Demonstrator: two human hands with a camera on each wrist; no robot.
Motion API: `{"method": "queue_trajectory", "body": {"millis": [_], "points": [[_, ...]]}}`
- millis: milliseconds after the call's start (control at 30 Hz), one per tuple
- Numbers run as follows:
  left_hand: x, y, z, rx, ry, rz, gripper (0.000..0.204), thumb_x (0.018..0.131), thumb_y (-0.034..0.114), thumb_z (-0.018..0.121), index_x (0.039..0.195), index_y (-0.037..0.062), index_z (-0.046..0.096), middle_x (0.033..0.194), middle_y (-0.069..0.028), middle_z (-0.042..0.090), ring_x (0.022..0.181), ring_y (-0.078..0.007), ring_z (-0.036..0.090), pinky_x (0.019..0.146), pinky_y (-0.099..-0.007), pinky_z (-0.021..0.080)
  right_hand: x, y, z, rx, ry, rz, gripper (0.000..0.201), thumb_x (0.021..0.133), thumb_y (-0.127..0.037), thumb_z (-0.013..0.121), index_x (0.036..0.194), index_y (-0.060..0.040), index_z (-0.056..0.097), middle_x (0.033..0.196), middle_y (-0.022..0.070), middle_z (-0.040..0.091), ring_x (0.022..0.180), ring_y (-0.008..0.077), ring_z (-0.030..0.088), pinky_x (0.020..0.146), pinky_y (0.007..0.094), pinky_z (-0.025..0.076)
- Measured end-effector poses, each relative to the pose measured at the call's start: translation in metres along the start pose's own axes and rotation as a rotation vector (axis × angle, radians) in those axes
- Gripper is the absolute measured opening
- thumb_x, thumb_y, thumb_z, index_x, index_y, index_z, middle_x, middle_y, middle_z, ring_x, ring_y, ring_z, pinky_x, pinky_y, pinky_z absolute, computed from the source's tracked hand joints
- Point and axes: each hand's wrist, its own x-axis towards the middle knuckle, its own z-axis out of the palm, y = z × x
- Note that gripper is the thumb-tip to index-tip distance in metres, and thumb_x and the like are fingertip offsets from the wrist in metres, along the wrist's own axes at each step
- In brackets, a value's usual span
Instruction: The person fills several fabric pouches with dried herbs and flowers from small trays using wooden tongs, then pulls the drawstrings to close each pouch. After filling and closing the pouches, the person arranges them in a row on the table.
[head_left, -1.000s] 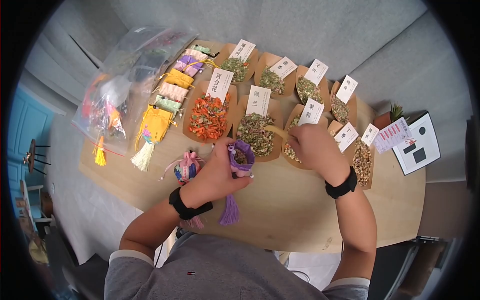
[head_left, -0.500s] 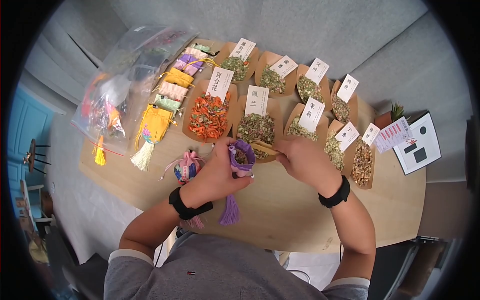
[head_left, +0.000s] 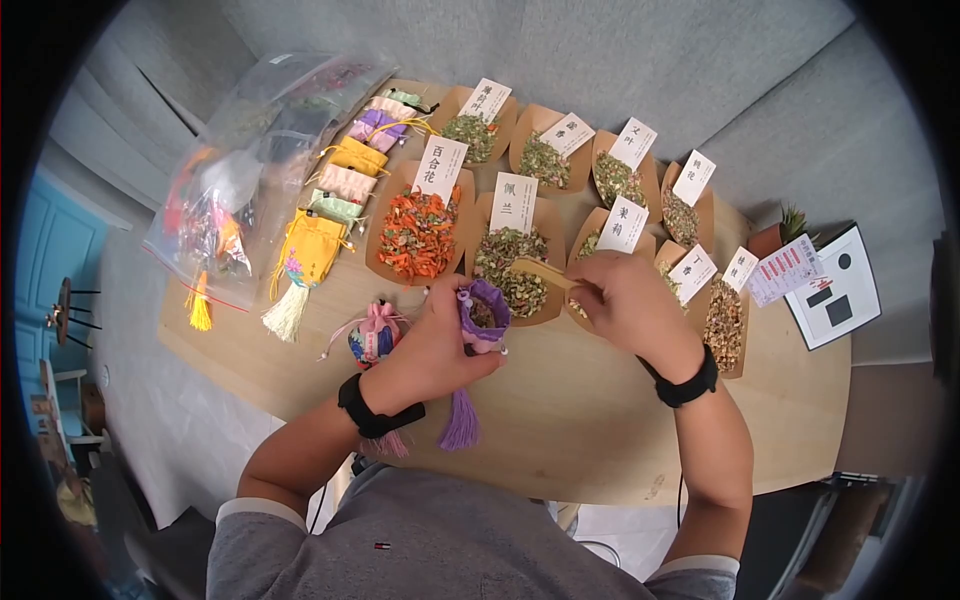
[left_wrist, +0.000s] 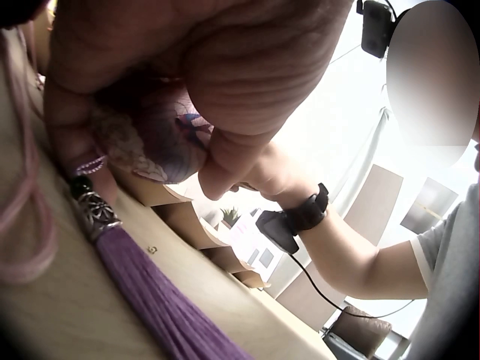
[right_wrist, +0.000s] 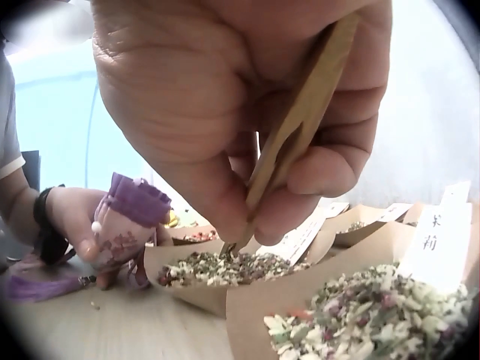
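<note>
My left hand [head_left: 425,340] grips a small purple and pink drawstring pouch [head_left: 484,338], its purple mouth facing up with dried bits inside. A purple tassel [head_left: 459,420] hangs below it. My right hand [head_left: 635,305] pinches a pair of wooden tongs [head_left: 542,270] between thumb and fingers. The tongs' tips are down at the dried herbs [right_wrist: 217,270] in the front middle paper tray [head_left: 545,312], as the right wrist view shows. Beside my left hand on the table is a filled pink pouch [head_left: 377,335], partly covered by that hand.
Several more paper trays of dried flowers and herbs, such as an orange one [head_left: 418,235], stand behind with labels. Flat pouches, among them a yellow one [head_left: 312,245], lie to the left by a clear plastic bag [head_left: 230,200]. A potted plant [head_left: 780,230] stands at the right.
The tongs went from over the front middle tray to the purple pouch's mouth, then back right to that tray. My left hand and the pouch have stayed in place.
</note>
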Motion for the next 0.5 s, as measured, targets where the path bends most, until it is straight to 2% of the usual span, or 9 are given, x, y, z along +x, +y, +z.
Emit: {"method": "queue_trajectory", "body": {"millis": [167, 233, 367, 433, 500], "points": [[0.001, -0.003, 0.002, 0.014, 0.017, 0.018, 0.091, 0.08, 0.013, 0.085, 0.141, -0.004, 0.021, 0.118, -0.0152, 0.058, 0.101, -0.0175, 0.065, 0.088, -0.0318, 0.055, 0.001, -0.03, -0.03, 0.099, -0.03, 0.044, 0.021, 0.083, -0.004, 0.068, 0.104, -0.003, 0.071, 0.089, 0.0183, 0.069, 0.086, 0.0396, 0.067, 0.075, 0.0482, 0.053], [0.001, -0.005, 0.003, 0.021, 0.052, 0.082, 0.09, 0.08, 0.013, 0.085, 0.14, -0.0038, 0.021, 0.118, -0.0152, 0.058, 0.101, -0.0178, 0.065, 0.088, -0.0318, 0.055, -0.001, -0.04, -0.03, 0.091, -0.057, -0.17, 0.022, 0.083, -0.005, 0.069, 0.105, -0.0032, 0.071, 0.089, 0.017, 0.069, 0.085, 0.0395, 0.067, 0.075, 0.0477, 0.054], [0.001, -0.002, 0.001, -0.022, 0.021, 0.02, 0.089, 0.08, 0.013, 0.086, 0.139, -0.0031, 0.021, 0.117, -0.015, 0.059, 0.1, -0.0179, 0.065, 0.087, -0.0318, 0.055, -0.004, -0.038, -0.027, 0.047, -0.062, -0.135, 0.021, 0.082, -0.005, 0.069, 0.104, -0.0034, 0.071, 0.09, 0.0154, 0.069, 0.086, 0.0387, 0.067, 0.073, 0.0469, 0.054], [0.0, -0.003, 0.001, -0.001, 0.024, 0.047, 0.088, 0.08, 0.012, 0.085, 0.139, -0.0022, 0.021, 0.116, -0.0146, 0.059, 0.099, -0.0177, 0.065, 0.087, -0.0318, 0.055, -0.005, -0.033, -0.032, 0.007, -0.076, 0.001, 0.018, 0.082, -0.006, 0.07, 0.1, -0.0025, 0.069, 0.092, 0.0152, 0.067, 0.087, 0.0377, 0.066, 0.073, 0.0471, 0.054], [-0.001, -0.002, 0.0, -0.004, 0.024, 0.04, 0.089, 0.08, 0.012, 0.085, 0.139, -0.0021, 0.021, 0.115, -0.0144, 0.059, 0.099, -0.0176, 0.065, 0.087, -0.0319, 0.055, -0.009, -0.022, -0.021, -0.072, -0.103, -0.02, 0.016, 0.082, -0.006, 0.069, 0.098, -0.0025, 0.069, 0.091, 0.0151, 0.065, 0.086, 0.0376, 0.066, 0.072, 0.0473, 0.054]]}}
